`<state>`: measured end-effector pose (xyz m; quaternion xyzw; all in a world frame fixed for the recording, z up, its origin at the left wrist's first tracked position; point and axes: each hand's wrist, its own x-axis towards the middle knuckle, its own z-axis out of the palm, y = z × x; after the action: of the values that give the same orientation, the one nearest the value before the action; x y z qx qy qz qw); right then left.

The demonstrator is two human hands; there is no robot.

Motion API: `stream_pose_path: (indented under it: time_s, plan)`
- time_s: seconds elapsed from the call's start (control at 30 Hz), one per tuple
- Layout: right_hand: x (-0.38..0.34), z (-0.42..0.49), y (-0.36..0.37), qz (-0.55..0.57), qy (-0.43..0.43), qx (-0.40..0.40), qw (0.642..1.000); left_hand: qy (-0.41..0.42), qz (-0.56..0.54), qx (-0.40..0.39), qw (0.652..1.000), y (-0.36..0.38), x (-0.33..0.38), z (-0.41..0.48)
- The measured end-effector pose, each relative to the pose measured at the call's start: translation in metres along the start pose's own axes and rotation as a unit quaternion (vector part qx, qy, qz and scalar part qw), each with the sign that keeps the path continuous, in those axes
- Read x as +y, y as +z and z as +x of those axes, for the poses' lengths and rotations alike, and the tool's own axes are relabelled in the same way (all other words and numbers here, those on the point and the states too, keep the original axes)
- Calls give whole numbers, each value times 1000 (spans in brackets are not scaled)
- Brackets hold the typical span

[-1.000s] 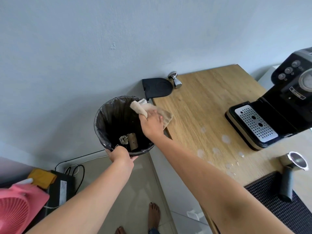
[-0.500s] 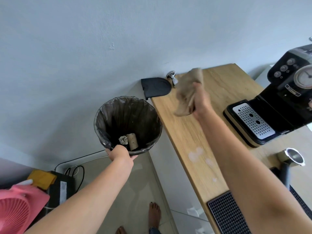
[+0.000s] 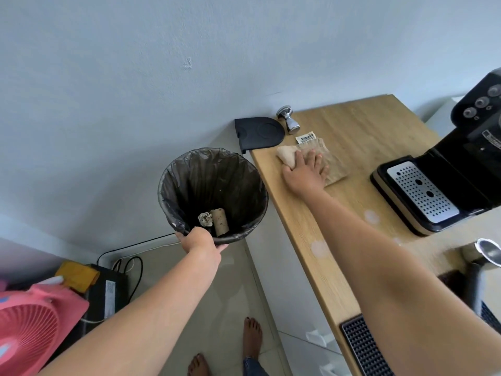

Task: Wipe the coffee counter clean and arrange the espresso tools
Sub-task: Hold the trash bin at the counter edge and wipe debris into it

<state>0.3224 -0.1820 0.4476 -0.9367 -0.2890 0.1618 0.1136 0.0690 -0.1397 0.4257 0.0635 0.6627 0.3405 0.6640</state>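
My right hand presses a beige cloth flat on the wooden counter, fingers spread over it, near the counter's far left corner. My left hand grips the near rim of a black-lined trash bin, held up beside the counter's edge. Just beyond the cloth are a steel tamper lying on its side and a black tamping mat that overhangs the corner. Pale wet spots mark the wood nearer to me. A portafilter lies at the right edge, partly behind my arm.
A black espresso machine with a perforated drip tray fills the right side. A black ribbed mat lies at the counter's near end. On the floor are a pink fan, a black box with cables and bare feet.
My right hand lifted the cloth from over the bin, swung it right across the counter and set it down flat by the tamper. My left hand kept hold of the bin.
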Motion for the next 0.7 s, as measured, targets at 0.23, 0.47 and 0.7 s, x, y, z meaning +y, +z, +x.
stream_pose_path:
  time_s: [0.23, 0.47, 0.7]
  plan:
    - [-7, -8, 2, -25, 0, 7, 1000, -10, -9, -8, 1000, 0, 3, 2]
    - [-70, -63, 24, 91, -158, 124, 975, -31, 0, -13, 999, -7, 14, 15]
    - [-94, -92, 85, 123, -48, 3, 991, -55, 4, -14, 998, -26, 33, 44]
